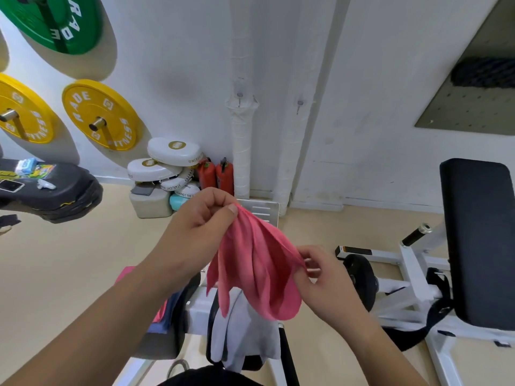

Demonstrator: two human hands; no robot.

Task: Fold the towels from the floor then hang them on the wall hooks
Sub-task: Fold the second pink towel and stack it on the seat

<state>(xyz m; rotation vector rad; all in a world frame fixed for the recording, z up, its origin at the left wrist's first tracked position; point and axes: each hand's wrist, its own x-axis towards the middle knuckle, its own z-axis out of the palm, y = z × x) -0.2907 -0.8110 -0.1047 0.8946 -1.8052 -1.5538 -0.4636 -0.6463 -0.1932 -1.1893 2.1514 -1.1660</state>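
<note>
Head view puts the pink towel [256,271] in mid-air in front of the person, above a gym machine [412,263] and well short of the wall. The left hand [195,227] pinches one bunched corner between thumb and fingers up high. The right hand [326,277] pinches another edge lower down, and the cloth sags between the hands in loose pleats, not yet folded. I judge the task to be at an early stage: this towel is off the floor and being straightened, with folding and hanging left to do. Two hooks sit side by side on the white wall, the first hook [239,99] and the second hook [299,106], both bare. Below, one grey towel [245,332] drapes unfolded over the machine. Beside it, under the left forearm, more pink and blue cloth [164,310] shows, too hidden to count. Further out hang two yellow weight plates [100,115] and one green plate [55,20].
</note>
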